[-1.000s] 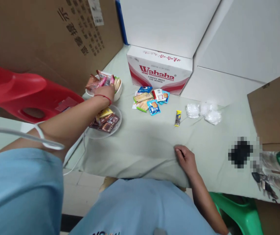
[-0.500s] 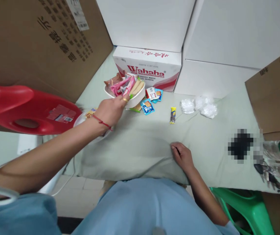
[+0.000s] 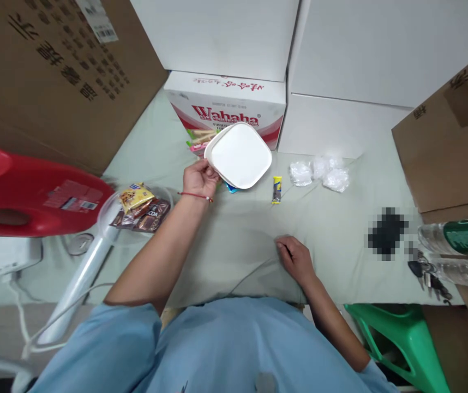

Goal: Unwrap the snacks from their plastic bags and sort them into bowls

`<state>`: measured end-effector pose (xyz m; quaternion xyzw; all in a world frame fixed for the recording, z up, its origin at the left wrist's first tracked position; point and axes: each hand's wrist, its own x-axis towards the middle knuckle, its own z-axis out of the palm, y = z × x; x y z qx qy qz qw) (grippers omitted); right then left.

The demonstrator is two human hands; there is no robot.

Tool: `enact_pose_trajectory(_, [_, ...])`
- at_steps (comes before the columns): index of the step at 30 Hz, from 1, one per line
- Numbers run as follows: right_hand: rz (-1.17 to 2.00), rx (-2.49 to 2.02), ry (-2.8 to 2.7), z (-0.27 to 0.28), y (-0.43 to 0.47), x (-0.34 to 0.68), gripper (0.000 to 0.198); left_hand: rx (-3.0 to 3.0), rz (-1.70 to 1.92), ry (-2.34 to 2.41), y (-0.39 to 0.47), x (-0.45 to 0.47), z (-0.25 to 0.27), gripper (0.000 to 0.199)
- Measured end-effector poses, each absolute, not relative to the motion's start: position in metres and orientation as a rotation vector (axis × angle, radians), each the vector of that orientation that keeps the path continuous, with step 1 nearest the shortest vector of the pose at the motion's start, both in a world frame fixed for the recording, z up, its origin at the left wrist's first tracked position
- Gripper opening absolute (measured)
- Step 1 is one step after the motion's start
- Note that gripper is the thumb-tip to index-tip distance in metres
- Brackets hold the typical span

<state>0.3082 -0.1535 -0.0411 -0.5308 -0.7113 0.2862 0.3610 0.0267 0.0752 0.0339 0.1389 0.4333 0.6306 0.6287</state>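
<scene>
My left hand (image 3: 201, 177) is closed on the near-left edge of a white square container (image 3: 241, 155). The container is tipped over, its flat underside turned up towards me. Wrapped snack sticks (image 3: 201, 136) and a pink packet (image 3: 198, 148) show behind it on the left, against the white box. A blue packet (image 3: 231, 188) peeks out below its near edge; other packets there are hidden. My right hand (image 3: 295, 256) rests on the cloth, fingers curled, with nothing visible in it. Ahead of it lies a small yellow-and-dark packet (image 3: 277, 190).
Left of my forearm stands a clear round bowl (image 3: 166, 199) of wrapped snacks. A red jug (image 3: 33, 194) is beside it. The Wahaha box (image 3: 226, 101) stands at the back. Clear plastic bundles (image 3: 324, 172), keys (image 3: 430, 281) and bottles (image 3: 463, 237) lie to the right.
My left hand has turned the container from upright, full of snacks, to bottom up. Snack sticks now lie behind it by the box. My right hand keeps its place.
</scene>
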Motion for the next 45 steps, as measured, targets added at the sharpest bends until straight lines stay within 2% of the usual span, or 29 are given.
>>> enact_pose_trajectory(3, [0.916, -1.373, -1.666, -0.034, -0.153, 0.311, 0.025, 0.228, 1.410, 0.891, 0.042, 0.032, 0.031, 0.010])
enact_pose_trajectory(5, [1.081, -1.349, -1.436, -0.025, -0.154, 0.315, 0.031, 0.211, 1.318, 0.847, 0.011, 0.041, 0.029, 0.019])
enact_pose_trajectory(9, [1.398, -1.130, -1.017, -0.003, -0.159, 0.329, 0.074, 0.229, 1.086, 0.808, -0.051, 0.059, 0.015, 0.028])
enact_pose_trajectory(10, [1.462, -1.096, -0.979, 0.002, -0.161, 0.333, 0.074, 0.227, 1.048, 0.807, -0.062, 0.062, 0.010, 0.029])
enact_pose_trajectory(13, [1.524, -1.136, -1.002, 0.015, -0.169, 0.347, 0.047, 0.278, 0.995, 0.834, -0.082, 0.069, -0.004, 0.032])
enact_pose_trajectory(17, [1.150, -1.391, -1.211, 0.043, -0.181, 0.378, 0.039, 0.720, 0.949, 1.062, -0.089, 0.073, -0.013, 0.041])
enact_pose_trajectory(21, [0.570, -1.731, -1.707, 0.077, -0.188, 0.407, 0.021, 1.317, 0.786, 1.216, -0.103, 0.066, -0.015, 0.022])
enact_pose_trajectory(24, [0.273, -1.932, -2.039, 0.081, -0.191, 0.416, 0.025, 1.530, 0.727, 1.236, -0.120, 0.050, -0.014, 0.019])
enact_pose_trajectory(26, [0.270, -2.027, -2.173, 0.076, -0.194, 0.418, 0.027, 1.581, 0.718, 1.281, -0.131, 0.036, -0.014, 0.023])
enact_pose_trajectory(28, [0.469, -2.019, -2.287, 0.075, -0.194, 0.417, 0.027, 1.593, 0.711, 1.331, -0.142, 0.021, -0.015, 0.027])
enact_pose_trajectory(30, [0.739, -1.921, -2.338, 0.081, -0.183, 0.415, 0.035, 1.590, 0.707, 1.372, -0.151, 0.006, -0.015, 0.030])
enact_pose_trajectory(32, [0.837, -1.864, -2.299, 0.091, -0.158, 0.412, 0.042, 1.590, 0.709, 1.401, -0.161, -0.007, -0.015, 0.031])
enact_pose_trajectory(35, [0.544, -1.998, -2.123, 0.099, -0.095, 0.417, 0.030, 1.604, 0.708, 1.430, -0.174, -0.024, -0.015, 0.031])
enact_pose_trajectory(39, [0.095, -2.318, -1.838, 0.089, -0.009, 0.438, 0.025, 1.606, 0.708, 1.469, -0.191, -0.040, -0.017, 0.030])
enact_pose_trajectory(43, [-0.041, -2.465, -1.830, 0.070, 0.028, 0.450, 0.044, 1.564, 0.768, 1.551, -0.205, -0.049, -0.021, 0.029])
enact_pose_trajectory(45, [-0.041, -2.532, -1.840, 0.063, 0.031, 0.449, 0.043, 1.546, 0.778, 1.566, -0.209, -0.049, -0.022, 0.029])
